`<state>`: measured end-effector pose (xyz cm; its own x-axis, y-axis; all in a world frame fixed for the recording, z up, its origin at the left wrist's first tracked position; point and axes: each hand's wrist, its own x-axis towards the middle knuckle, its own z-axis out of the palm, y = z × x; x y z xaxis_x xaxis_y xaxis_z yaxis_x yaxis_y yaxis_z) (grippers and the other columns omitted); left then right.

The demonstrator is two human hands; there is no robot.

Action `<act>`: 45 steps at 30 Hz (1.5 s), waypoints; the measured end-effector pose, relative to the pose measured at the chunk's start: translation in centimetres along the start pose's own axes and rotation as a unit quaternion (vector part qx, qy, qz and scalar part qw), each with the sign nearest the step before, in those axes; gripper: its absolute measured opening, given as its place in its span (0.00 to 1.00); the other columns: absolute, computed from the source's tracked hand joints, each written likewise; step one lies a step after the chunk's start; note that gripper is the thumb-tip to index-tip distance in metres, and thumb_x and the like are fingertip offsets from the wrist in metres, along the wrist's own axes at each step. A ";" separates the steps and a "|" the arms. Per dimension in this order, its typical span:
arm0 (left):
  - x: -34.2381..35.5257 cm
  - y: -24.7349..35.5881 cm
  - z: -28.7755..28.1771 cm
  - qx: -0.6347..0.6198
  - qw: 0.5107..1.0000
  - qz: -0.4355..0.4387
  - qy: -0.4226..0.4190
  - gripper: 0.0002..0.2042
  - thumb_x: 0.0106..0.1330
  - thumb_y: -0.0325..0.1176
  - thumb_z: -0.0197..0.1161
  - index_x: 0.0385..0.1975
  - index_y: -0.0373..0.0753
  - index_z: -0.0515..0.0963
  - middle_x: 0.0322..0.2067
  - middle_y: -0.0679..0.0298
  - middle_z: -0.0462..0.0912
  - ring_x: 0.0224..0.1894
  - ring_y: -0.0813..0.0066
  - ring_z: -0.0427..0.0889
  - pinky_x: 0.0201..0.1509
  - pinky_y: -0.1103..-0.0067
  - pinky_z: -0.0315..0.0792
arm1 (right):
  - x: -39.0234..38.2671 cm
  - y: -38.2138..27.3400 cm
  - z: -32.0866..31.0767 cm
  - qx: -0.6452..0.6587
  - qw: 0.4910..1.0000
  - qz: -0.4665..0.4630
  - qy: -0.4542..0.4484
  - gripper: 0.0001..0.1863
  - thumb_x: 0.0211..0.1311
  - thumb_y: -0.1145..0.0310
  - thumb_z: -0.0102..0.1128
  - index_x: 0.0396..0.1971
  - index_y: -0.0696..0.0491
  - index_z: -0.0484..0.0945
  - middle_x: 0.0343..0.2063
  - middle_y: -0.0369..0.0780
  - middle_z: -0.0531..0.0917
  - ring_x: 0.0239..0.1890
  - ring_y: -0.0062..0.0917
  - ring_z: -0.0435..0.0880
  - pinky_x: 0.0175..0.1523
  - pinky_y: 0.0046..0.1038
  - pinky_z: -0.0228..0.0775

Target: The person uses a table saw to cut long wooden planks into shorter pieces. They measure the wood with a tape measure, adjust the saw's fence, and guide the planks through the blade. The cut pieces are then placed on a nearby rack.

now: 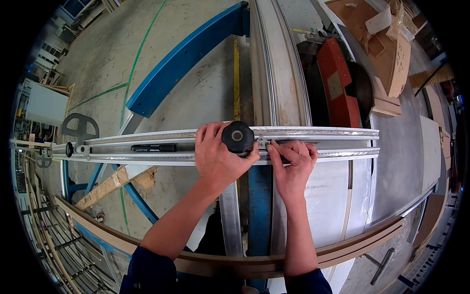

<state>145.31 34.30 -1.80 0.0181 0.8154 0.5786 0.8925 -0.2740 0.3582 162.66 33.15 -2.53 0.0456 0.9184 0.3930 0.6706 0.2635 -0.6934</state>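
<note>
Gripping a lobed black knob (pixel 238 137) with the left hand (pixel 215 157), with fingers curled round its left side and thumb at its lower right. Bringing thumb and forefinger of the right hand (pixel 295 164) close together at a small metal fitting (pixel 262 141); cannot tell whether actually pinched on it. Knob above the slot of a long silver rail (pixel 345 132), nearer the rail's right end than its left, with the fitting in the slot just right of it. In the same slot, left of the left hand, a black marker (pixel 153 147). At the rail's left end, a smaller black knob (pixel 69 149); by the far edge there, a grey loop handle (pixel 81 116). Beyond the far edge, a curved blue beam (pixel 186 56) and, farther right, a red guard (pixel 335 83). Off the near edge, crossing under both forearms, long brown boards (pixel 267 264). Past the right end, a grey metal table (pixel 396 166).
</note>
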 end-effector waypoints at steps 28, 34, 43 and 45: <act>6.5 -0.4 -3.1 -0.620 0.717 -0.211 -0.239 0.17 0.78 0.39 0.53 0.38 0.31 0.83 0.27 0.60 0.84 0.25 0.79 0.77 0.31 0.82 0.71 | 0.1 -0.1 -0.4 -0.010 0.999 -0.018 0.029 0.05 0.57 0.66 0.74 0.32 0.50 0.91 0.23 0.31 0.79 0.32 0.23 0.78 0.57 0.31 0.58; 3.3 7.4 -1.1 -0.237 0.932 -0.167 0.217 0.06 0.73 0.28 0.61 0.39 0.31 0.82 0.34 0.60 0.84 0.33 0.74 0.79 0.40 0.78 0.73 | 0.2 -0.3 -0.2 -0.004 0.999 -0.025 0.023 0.04 0.58 0.66 0.74 0.31 0.49 0.90 0.23 0.31 0.79 0.33 0.24 0.78 0.56 0.32 0.58; 6.3 -0.3 -2.8 -0.614 0.745 -0.136 -0.222 0.26 0.82 0.43 0.45 0.29 0.29 0.80 0.24 0.59 0.81 0.26 0.76 0.78 0.32 0.79 0.71 | 0.2 -0.1 -0.1 -0.008 0.999 -0.030 0.031 0.05 0.57 0.66 0.74 0.31 0.49 0.90 0.23 0.31 0.79 0.33 0.23 0.78 0.56 0.32 0.59; 6.5 -0.8 -2.3 -0.636 0.719 -0.111 -0.257 0.26 0.82 0.44 0.44 0.28 0.29 0.80 0.23 0.59 0.81 0.25 0.78 0.78 0.30 0.80 0.71 | 0.2 -0.1 -0.1 -0.007 0.999 -0.029 0.030 0.05 0.57 0.66 0.75 0.31 0.49 0.90 0.23 0.30 0.79 0.33 0.23 0.78 0.56 0.32 0.59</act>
<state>143.65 38.63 3.31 0.3957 0.9018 0.1740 -0.2295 -0.0863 0.9695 162.68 33.24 -2.34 0.0509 0.8825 0.4675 0.6834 0.3106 -0.6607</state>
